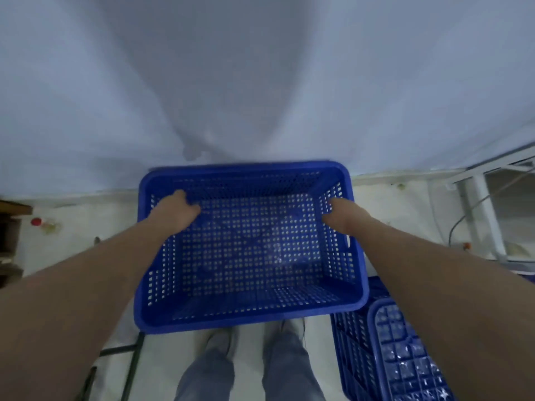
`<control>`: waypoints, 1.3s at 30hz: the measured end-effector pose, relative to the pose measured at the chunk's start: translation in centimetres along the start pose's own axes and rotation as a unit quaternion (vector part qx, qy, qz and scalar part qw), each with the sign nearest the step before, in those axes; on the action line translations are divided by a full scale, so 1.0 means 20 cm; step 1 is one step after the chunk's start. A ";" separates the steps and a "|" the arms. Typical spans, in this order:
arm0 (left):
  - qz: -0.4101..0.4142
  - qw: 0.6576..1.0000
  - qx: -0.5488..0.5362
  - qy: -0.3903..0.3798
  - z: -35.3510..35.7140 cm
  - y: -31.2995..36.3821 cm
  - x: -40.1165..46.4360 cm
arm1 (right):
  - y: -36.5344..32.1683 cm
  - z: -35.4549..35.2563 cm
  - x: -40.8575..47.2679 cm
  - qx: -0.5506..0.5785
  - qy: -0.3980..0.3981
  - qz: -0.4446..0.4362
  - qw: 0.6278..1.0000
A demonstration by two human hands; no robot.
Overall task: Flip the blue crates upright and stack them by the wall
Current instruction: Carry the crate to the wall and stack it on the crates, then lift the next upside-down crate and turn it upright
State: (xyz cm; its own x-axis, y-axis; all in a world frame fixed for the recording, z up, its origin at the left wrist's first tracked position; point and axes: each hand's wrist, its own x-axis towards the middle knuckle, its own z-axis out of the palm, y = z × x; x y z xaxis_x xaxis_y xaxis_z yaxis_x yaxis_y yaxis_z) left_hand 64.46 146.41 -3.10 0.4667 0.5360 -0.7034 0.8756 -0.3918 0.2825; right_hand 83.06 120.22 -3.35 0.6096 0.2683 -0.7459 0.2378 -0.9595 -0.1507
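A blue perforated crate (pixel 249 250) sits upright and open side up, in front of me, close to the pale wall (pixel 260 82). My left hand (pixel 176 211) grips its left rim, fingers curled over the edge. My right hand (pixel 341 217) grips the right rim, with the thumb inside. At the lower right another blue crate (pixel 402 357) lies upside down with its ribbed bottom facing up, on top of more blue crate material.
My two legs in jeans (pixel 249 371) stand just behind the crate. A white metal frame (pixel 480 204) with a cable stands at the right. At the left are a dark wooden object (pixel 11 233) and a red-capped item (pixel 36 222) on the light floor.
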 end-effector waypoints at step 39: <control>0.749 0.541 0.379 0.053 1.04 1.25 -4.69 | 1.89 0.47 -4.76 0.205 0.398 0.369 0.814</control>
State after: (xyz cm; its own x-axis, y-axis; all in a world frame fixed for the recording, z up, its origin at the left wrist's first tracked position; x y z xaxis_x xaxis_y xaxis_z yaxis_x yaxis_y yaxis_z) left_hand 39.98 70.77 56.28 0.6212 -0.7836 -0.0037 -0.7789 -0.6179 0.1071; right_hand 26.87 57.61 55.87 0.8074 -0.5816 -0.0994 -0.5895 -0.7880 -0.1776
